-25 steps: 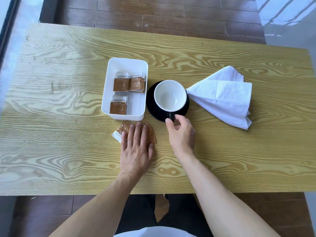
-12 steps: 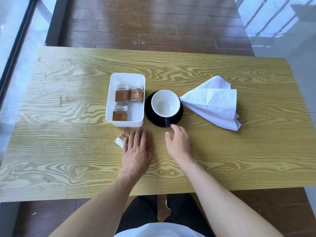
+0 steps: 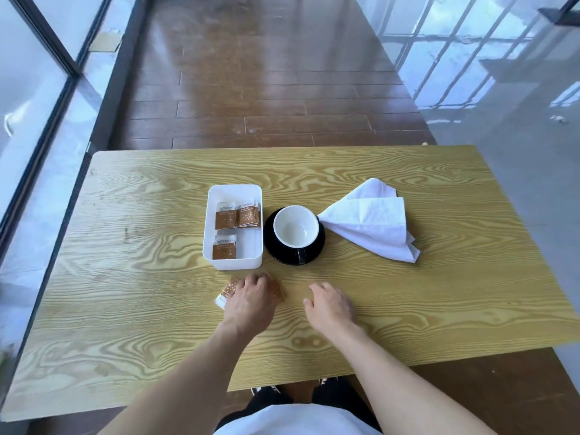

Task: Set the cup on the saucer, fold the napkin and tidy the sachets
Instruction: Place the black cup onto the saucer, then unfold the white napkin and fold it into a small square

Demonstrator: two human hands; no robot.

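A white-lined black cup (image 3: 295,230) stands upright on the black saucer (image 3: 272,250) in the middle of the table, its handle toward me. To its right lies the white napkin (image 3: 372,219), loosely folded into a fan. Left of the saucer, a white tray (image 3: 233,264) holds several brown sachets (image 3: 237,215). A few loose sachets (image 3: 229,289) lie just in front of the tray, and my left hand (image 3: 249,302) rests over them with fingers curled on top. My right hand (image 3: 331,306) rests palm down on the bare wood, holding nothing, well short of the cup.
The wooden table (image 3: 131,277) stretches wide on both sides. Beyond its far edge is a dark plank floor (image 3: 260,89). A glass wall with a dark frame (image 3: 40,114) runs along the left.
My right hand has let go of the cup handle and drawn back toward me. My left hand's fingers have curled on the loose sachets. The camera has tilted up.
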